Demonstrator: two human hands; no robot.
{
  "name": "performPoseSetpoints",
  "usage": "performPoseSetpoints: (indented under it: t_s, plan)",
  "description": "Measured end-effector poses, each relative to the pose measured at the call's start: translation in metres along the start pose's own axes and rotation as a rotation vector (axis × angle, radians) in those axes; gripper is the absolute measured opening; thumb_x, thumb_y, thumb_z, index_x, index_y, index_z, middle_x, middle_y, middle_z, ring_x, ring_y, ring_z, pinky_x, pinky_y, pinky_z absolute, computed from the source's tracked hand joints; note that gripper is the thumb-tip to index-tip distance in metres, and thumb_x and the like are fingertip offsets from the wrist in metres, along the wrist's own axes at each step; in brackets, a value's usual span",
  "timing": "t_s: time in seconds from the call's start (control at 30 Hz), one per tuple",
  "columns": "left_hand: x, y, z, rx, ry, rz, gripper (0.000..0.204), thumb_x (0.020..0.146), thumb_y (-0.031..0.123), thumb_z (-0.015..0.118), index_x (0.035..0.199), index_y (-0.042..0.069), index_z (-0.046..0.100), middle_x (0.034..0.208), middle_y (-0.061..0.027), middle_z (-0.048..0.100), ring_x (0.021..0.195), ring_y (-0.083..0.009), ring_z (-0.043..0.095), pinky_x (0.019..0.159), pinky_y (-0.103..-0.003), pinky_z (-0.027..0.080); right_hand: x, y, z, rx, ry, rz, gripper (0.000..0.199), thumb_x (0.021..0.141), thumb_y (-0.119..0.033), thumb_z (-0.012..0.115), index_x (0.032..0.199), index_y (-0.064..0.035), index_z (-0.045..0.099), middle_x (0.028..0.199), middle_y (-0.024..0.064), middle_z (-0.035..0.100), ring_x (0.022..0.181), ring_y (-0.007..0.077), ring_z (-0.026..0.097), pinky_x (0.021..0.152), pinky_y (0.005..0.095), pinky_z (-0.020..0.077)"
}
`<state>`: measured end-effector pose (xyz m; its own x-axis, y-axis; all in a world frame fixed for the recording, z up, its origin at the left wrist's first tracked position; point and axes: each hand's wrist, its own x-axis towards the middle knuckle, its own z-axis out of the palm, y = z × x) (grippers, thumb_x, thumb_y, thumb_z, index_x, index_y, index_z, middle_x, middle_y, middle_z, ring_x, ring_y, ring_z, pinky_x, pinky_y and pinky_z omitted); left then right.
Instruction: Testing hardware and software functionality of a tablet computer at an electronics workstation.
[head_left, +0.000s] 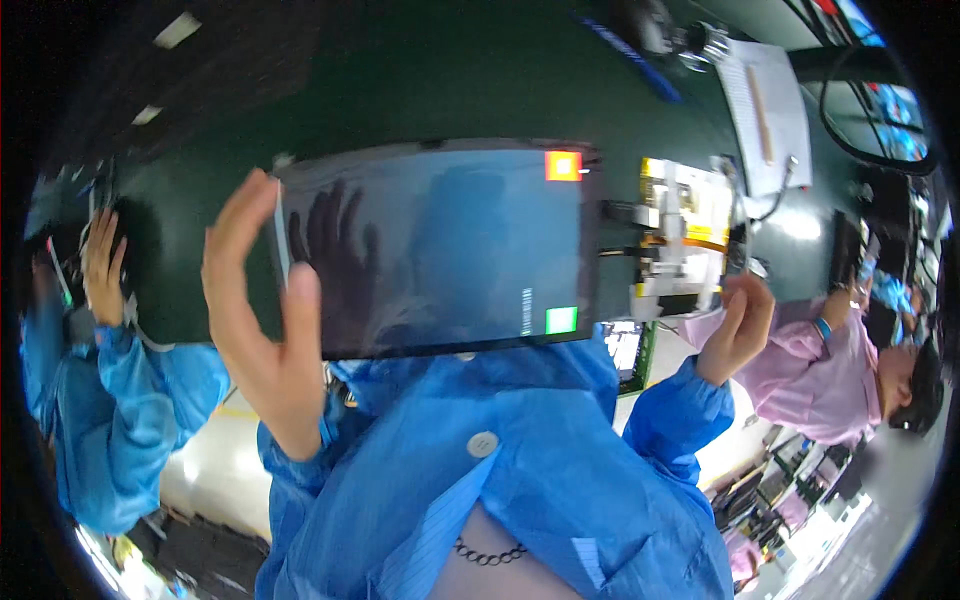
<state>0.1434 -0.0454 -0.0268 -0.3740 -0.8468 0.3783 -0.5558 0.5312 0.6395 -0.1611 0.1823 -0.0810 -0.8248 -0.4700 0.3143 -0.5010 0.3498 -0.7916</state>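
A flat display panel (440, 250) with a dark frame lies before me, its screen lit bluish grey with a red square in the upper right corner and a green one in the lower right. My left hand (265, 320) is at the panel's left edge, thumb and fingers spread apart, with a dark hand reflection on the glass. Cables join the panel's right side to a circuit board assembly (685, 240) with white and yellow parts. My right hand (738, 325) is at that assembly's lower right corner, fingers curled together; what they pinch, if anything, is hidden.
On the dark green table (430, 80) lie a blue strip (630, 58) and a white sheet (765, 115) with a thin tan stick on it. A black cable loops at the upper right. Co-workers sit on both sides, one in a blue sleeve (120, 370), one in pink (815, 385).
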Motion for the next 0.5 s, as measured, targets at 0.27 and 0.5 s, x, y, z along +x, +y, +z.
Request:
performPoseSetpoints:
  t_s: [0.27,0.5]
  plan:
    - [0.0,0.074,0.062,0.159,-0.494,0.182,0.065,0.074,0.029,0.065,0.131,0.008,0.042,0.136,-0.0153,0.038,0.127,-0.0333,0.034,0.108,-0.053,0.015,0.099,0.015,0.013,-0.372,-0.182,-0.145,0.019,0.081,-0.011,0.063,0.097,-0.0028,0.061,0.087,0.0087,0.063,0.071,0.0167,0.058,0.063,0.0286,0.0452]
    - [0.003,0.091,0.121,0.305,-0.53,0.247,0.096,0.062,0.034,0.076,0.139,0.005,0.025,0.138,-0.0225,0.029,0.131,-0.0372,0.026,0.108,-0.054,0.013,0.118,0.017,0.017,-0.49,-0.322,-0.227,0.015,0.081,-0.011,0.063,0.093,-0.0024,0.063,0.079,0.0098,0.064,0.061,0.0184,0.056,0.057,0.0305,0.044]
